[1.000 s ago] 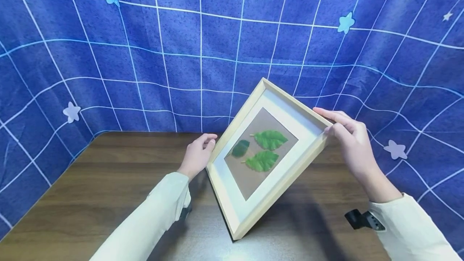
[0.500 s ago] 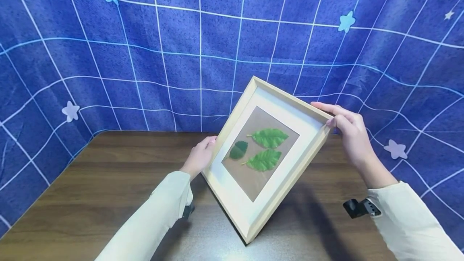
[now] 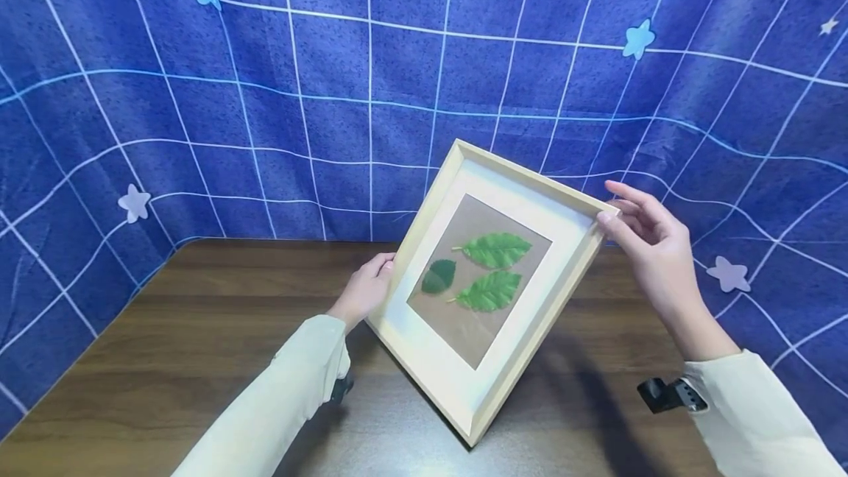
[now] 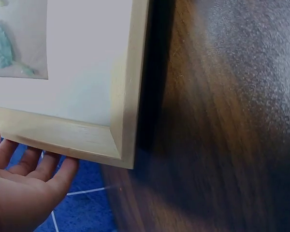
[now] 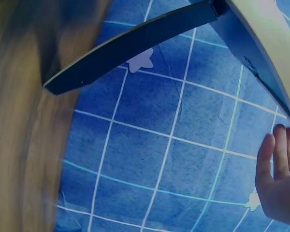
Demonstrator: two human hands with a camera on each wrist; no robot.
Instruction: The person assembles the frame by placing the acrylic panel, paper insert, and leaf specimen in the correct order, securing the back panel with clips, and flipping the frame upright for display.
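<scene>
A pale wooden picture frame [image 3: 432, 205] stands tilted in the head view, one lower corner towards me. Inside its white mat are two bright green leaves [image 3: 497, 249] and a smaller dark leaf [image 3: 439, 277] on a brown backing. My left hand [image 3: 364, 287] grips the left edge; its fingers reach behind the wood in the left wrist view. At the upper right corner, my right hand [image 3: 659, 249] has its thumb on the front and fingertips at the rear edge, index finger raised. From the back, a dark support leg [image 5: 121, 53] slants down to the table in the right wrist view.
The brown wood-grain table [image 3: 218, 315] lies under the frame. Close behind it hangs a blue curtain [image 3: 331, 57] with white grid lines and stars. A black wrist device [image 3: 669, 394] sits at the right sleeve.
The frame has turned to face me more, its near lower corner sliding right. My left hand has closed on its edge. My right index finger has lifted off the top edge.
</scene>
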